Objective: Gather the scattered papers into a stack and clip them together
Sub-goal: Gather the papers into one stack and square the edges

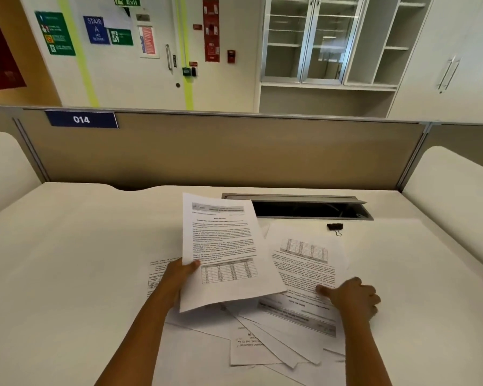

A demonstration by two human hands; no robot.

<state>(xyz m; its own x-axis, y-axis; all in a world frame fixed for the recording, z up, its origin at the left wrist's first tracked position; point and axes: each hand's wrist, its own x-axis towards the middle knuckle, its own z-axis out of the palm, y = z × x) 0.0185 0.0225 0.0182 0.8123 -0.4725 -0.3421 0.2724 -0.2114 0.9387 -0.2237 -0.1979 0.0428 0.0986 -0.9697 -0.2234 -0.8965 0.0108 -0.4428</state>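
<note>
On smooth white desk (67, 246), left grip (179, 274) pinching printed sheet (223, 246), right grip (352, 298) pinching flat page (304, 263)

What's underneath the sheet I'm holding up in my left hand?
Loose printed papers overlapping on the desk. The raised sheet and left hand cover parts of them.

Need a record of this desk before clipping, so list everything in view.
held sheet: one, white, printed, raised above the desk's middle
loose papers: several, white, overlapping on the desk's near part
binder clip: one, black, on the desk beyond the papers
cable slot: one, grey, open, desk's back
desk: one, white
partition: one, beige, behind the desk
014 plate: one, blue, partition's top left
left grip: pinches the held sheet's left edge
right grip: thumb on a loose sheet
</note>
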